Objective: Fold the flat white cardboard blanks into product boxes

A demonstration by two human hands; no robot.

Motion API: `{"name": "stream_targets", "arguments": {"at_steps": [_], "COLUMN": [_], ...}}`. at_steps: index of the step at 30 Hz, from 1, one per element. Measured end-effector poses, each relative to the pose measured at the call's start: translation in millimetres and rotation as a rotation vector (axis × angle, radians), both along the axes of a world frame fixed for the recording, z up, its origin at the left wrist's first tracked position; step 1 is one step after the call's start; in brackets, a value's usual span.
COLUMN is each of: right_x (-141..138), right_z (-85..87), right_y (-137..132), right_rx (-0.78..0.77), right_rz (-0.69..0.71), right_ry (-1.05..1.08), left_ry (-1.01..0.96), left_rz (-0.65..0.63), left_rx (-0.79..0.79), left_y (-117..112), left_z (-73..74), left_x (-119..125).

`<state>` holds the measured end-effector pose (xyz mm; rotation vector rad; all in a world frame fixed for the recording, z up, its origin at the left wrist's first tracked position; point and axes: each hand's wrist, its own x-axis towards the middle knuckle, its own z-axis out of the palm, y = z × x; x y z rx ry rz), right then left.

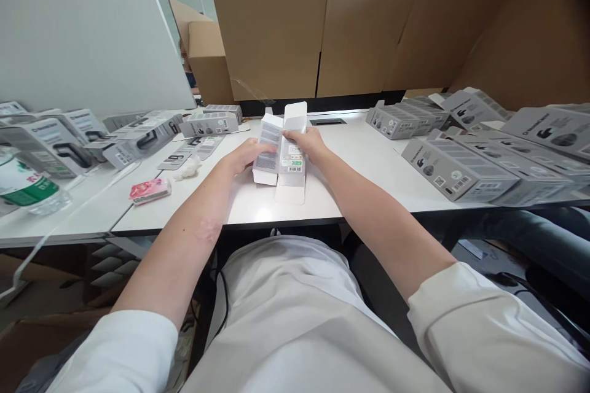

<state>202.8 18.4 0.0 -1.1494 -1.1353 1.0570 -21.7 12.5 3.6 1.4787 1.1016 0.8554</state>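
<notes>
Both hands hold a partly folded grey-and-white carton (281,150) upright over the white table (369,166), a little beyond its near edge. My left hand (246,155) grips the carton's left side with fingers curled round it. My right hand (308,142) pinches the upper right panel, thumb on the printed face. The carton's end flaps stand open at top and bottom, and a barcode label shows on its right panel.
Several finished grey boxes (456,169) lie stacked at the right, more boxes (138,138) at the left and back. A pink packet (150,190) and crumpled paper (188,167) lie at the left, a water bottle (27,187) further left. Cardboard sheets (369,18) stand behind.
</notes>
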Motion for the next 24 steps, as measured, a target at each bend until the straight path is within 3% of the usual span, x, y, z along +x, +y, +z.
{"name": "stream_targets", "arguments": {"at_steps": [9,18,21,24], "right_x": [4.3,1.2,-0.5,-1.7], "right_z": [-10.8,-7.9,-9.1,-12.0], "right_y": [13.2,11.3,12.1,13.3], "right_rx": [0.042,0.033,0.028,0.045], "right_rz": [0.022,-0.025,-0.007,0.011], "right_ry": [-0.058,-0.051,-0.065,-0.098], "left_ry": [0.023,0.004,-0.092,-0.182], "left_rz": [0.024,0.066,0.139,0.296], "left_rx": [0.009,0.065,0.091,0.129], "left_y": [-2.3,0.3,1.1,5.1], "left_z": [-2.0,0.7,3.1,4.0], "left_x": [3.1,3.9,6.5,7.4]}}
